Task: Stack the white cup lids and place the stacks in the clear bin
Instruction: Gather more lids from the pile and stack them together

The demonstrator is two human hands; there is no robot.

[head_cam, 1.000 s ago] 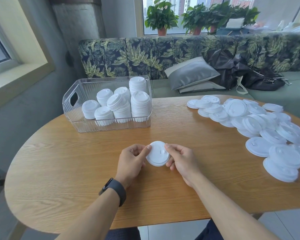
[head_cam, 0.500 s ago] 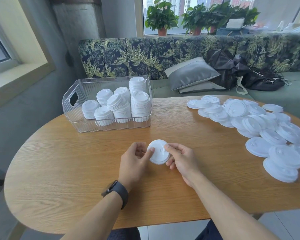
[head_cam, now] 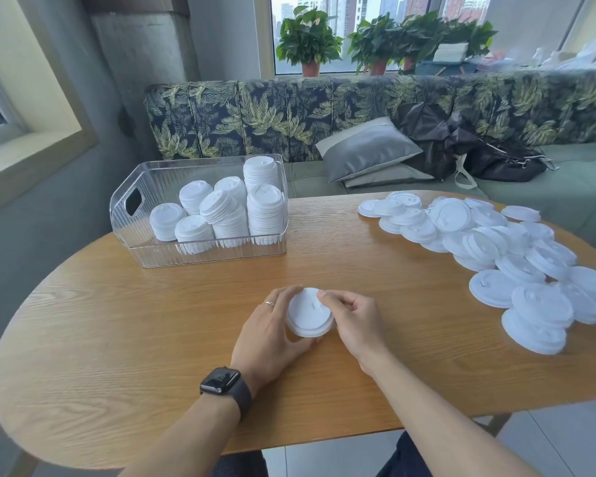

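A small stack of white cup lids [head_cam: 309, 313] sits between my hands at the middle of the wooden table [head_cam: 117, 339]. My left hand [head_cam: 270, 333] cups its left side with fingers curled round the rim. My right hand [head_cam: 353, 325] grips the right side, its fingertips on the top edge. The clear bin [head_cam: 135, 242] stands at the back left and holds several stacks of lids [head_cam: 227, 211]. A spread of loose lids [head_cam: 489, 249] covers the table's right side.
A leaf-patterned sofa [head_cam: 324, 115] runs behind the table, with a grey cushion [head_cam: 369, 149] and a black bag [head_cam: 479, 149] on it. Potted plants [head_cam: 307, 43] stand on the window sill. The table's front edge is close to my body.
My left hand has wrapped further round the lid stack, which now lies lower and flatter between both hands. The bin and loose lids have not moved.
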